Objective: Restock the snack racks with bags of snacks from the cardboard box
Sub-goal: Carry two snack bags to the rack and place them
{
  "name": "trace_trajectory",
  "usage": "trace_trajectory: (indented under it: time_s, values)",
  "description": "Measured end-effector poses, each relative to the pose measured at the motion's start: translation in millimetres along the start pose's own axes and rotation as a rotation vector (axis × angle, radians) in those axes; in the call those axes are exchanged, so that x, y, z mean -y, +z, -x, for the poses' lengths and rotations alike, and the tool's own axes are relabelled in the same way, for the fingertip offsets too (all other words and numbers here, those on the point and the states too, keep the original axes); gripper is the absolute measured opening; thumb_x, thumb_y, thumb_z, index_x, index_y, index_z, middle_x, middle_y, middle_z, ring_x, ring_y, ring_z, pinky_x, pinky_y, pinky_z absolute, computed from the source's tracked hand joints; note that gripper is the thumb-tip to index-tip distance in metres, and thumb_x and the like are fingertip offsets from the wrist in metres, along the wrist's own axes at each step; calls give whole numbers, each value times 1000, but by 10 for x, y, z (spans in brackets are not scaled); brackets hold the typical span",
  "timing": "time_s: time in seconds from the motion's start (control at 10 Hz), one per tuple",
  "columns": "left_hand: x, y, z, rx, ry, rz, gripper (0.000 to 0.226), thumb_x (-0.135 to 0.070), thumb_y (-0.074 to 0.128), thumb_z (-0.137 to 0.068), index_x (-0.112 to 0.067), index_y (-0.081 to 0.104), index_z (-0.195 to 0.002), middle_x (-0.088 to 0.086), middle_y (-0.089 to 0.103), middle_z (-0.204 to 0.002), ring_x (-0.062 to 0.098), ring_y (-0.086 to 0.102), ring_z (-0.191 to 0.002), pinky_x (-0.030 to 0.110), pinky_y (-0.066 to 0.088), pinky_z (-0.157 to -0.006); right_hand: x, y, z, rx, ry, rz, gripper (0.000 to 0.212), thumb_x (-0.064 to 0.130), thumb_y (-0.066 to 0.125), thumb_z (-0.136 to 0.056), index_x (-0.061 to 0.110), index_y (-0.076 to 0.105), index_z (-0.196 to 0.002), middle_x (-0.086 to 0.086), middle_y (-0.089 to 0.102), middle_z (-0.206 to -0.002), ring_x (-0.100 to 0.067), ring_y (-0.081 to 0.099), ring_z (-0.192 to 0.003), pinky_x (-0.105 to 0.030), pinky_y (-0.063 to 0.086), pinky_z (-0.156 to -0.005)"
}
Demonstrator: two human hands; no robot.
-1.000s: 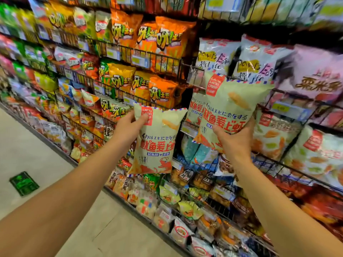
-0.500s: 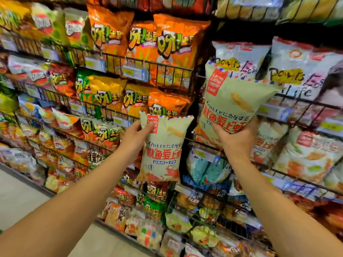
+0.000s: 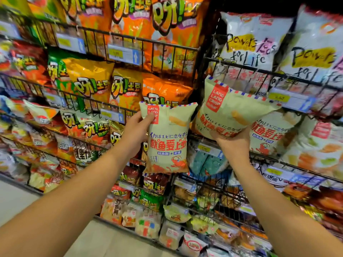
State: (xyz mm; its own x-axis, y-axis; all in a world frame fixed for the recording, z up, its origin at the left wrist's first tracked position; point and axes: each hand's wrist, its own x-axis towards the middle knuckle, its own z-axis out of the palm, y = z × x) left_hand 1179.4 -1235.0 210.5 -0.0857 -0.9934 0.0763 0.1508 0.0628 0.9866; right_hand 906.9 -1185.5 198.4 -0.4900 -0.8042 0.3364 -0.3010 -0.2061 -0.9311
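**Two Crisp Bags Held Up to the Wire Racks**

Black wire snack racks [image 3: 141, 40] fill the whole background, tier above tier, each packed with upright bags. The upper left tiers are taken up by orange potato-snack bags [image 3: 167, 25], with yellow ones [image 3: 91, 84] on the tier beneath. To the upper right, large white bags [image 3: 254, 43] lettered "Power for Life" are stood behind a wire front. Price labels [image 3: 124, 53] are clipped along the rails. A strip of pale floor [image 3: 16, 204] is seen at lower left.

Two bare forearms are stretched up from the bottom corners. A pale cream bag on the right [image 3: 233, 110], marked "Lang Lang Crisp", is tilted with its top leaning toward the rack, and is gripped from below by the right hand [image 3: 232, 143], fingers curled under its lower edge. It is held in front of a tier where a matching bag [image 3: 269, 134] is already seated.

A smaller-looking cream bag on the left [image 3: 167, 140] of the same kind is held upright in front of the racks, pinched at its upper left corner by the left hand [image 3: 137, 128], thumb laid over the red label. The two held bags are just beside each other, not touching.
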Motion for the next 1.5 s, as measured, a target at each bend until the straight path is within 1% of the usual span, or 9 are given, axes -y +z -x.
trace_trajectory:
  time_s: [0.1, 0.2, 0.3, 0.5, 0.6, 0.8, 0.9, 1.0, 1.5]
  values:
    - [17, 6, -27, -9, -7, 8, 15, -27, 52, -103, -28, 67, -105, -12, 74, -96, 0, 71, -80, 19, 53, -51, -50, -61, 39, -15, 84, 240, 111, 62, 87, -51, 12, 46, -142, -5, 64, -125, -18, 65, -109, -43, 55, -97]
    - [24, -3, -33, -4, -13, 6, 16, -27, 52, -103, -24, 67, -109, -9, 74, -97, 0, 71, -77, 17, 52, -49, -54, -72, -40, 19, 81, 323, 96, 62, 89, -52, 14, 54, -128, 1, 66, -115, -16, 65, -103, -42, 55, -97]
    - [18, -4, -12, -9, -12, -4, 15, -29, 53, -103, -25, 67, -108, -8, 74, -99, 0, 71, -78, 19, 53, -50, -56, -18, -106, 59, 53, 251, 77, 17, 90, -71, 23, 44, -131, 10, 60, -118, -13, 58, -113, -35, 46, -107]
    - [-7, 50, 30, 9, -20, 21, 20, -33, 53, -102, -25, 67, -114, -7, 74, -106, 5, 71, -88, 31, 50, -68, 19, -15, -61, 82, -30, 350, 90, 16, 91, -71, 13, 37, -143, 6, 54, -121, -13, 54, -112, -27, 42, -101]
    - [-21, 97, 57, 1, -17, 23, 20, -32, 52, -103, -24, 67, -115, -9, 74, -103, 3, 70, -83, 30, 50, -65, 85, -45, 38, -6, -65, 391, 107, 31, 91, -71, 15, 22, -152, -3, 40, -149, -20, 42, -135, -28, 35, -108]
    - [-43, 139, 48, -16, -20, 43, 24, -34, 52, -103, -22, 66, -119, -7, 73, -105, 6, 69, -87, 29, 49, -64, 445, 72, 313, -360, -676, 682, 71, 31, 77, -78, 19, 42, -139, -9, 31, -147, -30, 31, -137, -44, 30, -116]
    - [-43, 142, 20, -18, -13, 28, 18, -34, 52, -103, -25, 66, -110, -9, 73, -99, 1, 69, -77, 28, 48, -61, 523, 195, 291, -206, -758, 991, 69, 30, 77, -78, 21, 48, -141, -9, 35, -152, -36, 27, -141, -56, 28, -116]
    - [-26, 132, -11, -18, -22, 26, 15, -35, 52, -103, -29, 66, -104, -10, 73, -99, 0, 69, -76, 28, 46, -63, 431, 230, 263, -96, -682, 1186, 90, 31, 83, -72, 25, 36, -149, -10, 36, -154, -40, 23, -145, -60, 18, -120]
    - [13, 138, -92, 9, -39, 33, 17, -33, 52, -103, -29, 68, -108, -7, 76, -100, 8, 73, -85, 25, 51, -55, 445, 222, -308, 105, -440, 1397, 88, 53, 71, -81, 29, 29, -154, -7, 27, -162, -41, 23, -146, -54, 11, -121]
